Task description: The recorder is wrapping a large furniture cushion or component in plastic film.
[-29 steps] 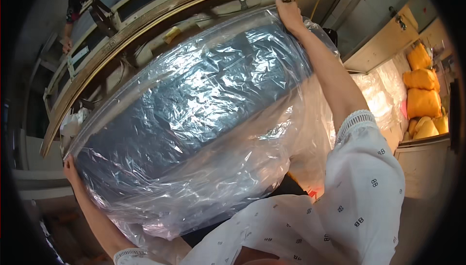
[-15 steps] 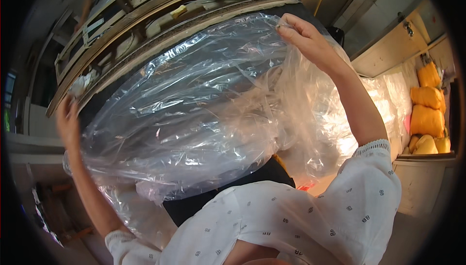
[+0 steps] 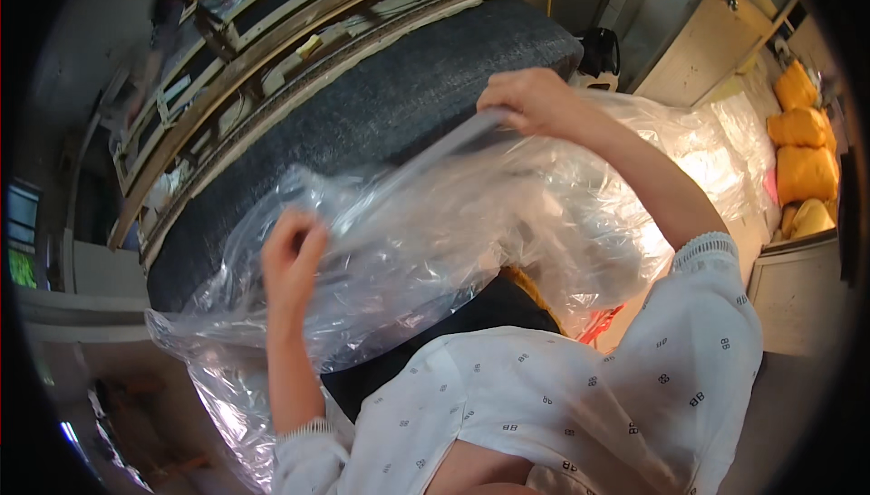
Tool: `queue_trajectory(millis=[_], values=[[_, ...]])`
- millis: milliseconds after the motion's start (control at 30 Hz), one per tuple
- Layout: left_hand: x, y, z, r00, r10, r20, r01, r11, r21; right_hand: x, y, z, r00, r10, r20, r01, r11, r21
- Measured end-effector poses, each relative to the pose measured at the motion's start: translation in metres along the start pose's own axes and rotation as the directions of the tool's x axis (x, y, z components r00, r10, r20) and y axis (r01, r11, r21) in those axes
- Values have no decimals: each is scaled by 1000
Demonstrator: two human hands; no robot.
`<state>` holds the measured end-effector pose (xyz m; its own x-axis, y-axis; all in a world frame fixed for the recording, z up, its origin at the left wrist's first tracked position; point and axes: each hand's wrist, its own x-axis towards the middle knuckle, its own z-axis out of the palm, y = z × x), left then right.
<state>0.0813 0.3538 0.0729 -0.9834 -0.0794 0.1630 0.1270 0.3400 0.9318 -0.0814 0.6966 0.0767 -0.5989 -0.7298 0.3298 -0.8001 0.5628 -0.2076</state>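
A large, crinkled clear plastic sheet (image 3: pixel 435 223) lies gathered between my body and a long dark padded table (image 3: pixel 381 96). Its near part hangs over my front and spreads left and right. My right hand (image 3: pixel 535 101) is closed on the sheet's upper edge, raised over the dark surface. From there a pulled, bunched fold slants down toward my left hand (image 3: pixel 294 255). That hand, slightly blurred, has its fingers curled round the plastic; the exact grip is partly hidden. Behind my left hand the film bulges up loosely.
A wooden frame with rails (image 3: pixel 299 33) runs along the table's far side. More clear plastic (image 3: pixel 734 133) is heaped at the right, near stacked yellow-orange bundles (image 3: pixel 807 173). A black bag (image 3: pixel 600 51) stands beyond the table's right end. Another person (image 3: pixel 163 6) is at the far left.
My left hand has moved right and toward me from the table's left end. My right hand has come slightly nearer. The plastic has drawn back toward me, baring the dark table surface.
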Motion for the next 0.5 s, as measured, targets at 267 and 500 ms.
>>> queue_trajectory(millis=[267, 500], values=[[-273, 57, -314, 480, 222, -849, 552, 676, 489, -6, -34, 52, 873, 246, -421, -81, 925, 372], [-230, 44, -371, 445, 416, -793, 529, 592, 608, -140, 2, 102, 992, 50, 116, -41, 996, -81]])
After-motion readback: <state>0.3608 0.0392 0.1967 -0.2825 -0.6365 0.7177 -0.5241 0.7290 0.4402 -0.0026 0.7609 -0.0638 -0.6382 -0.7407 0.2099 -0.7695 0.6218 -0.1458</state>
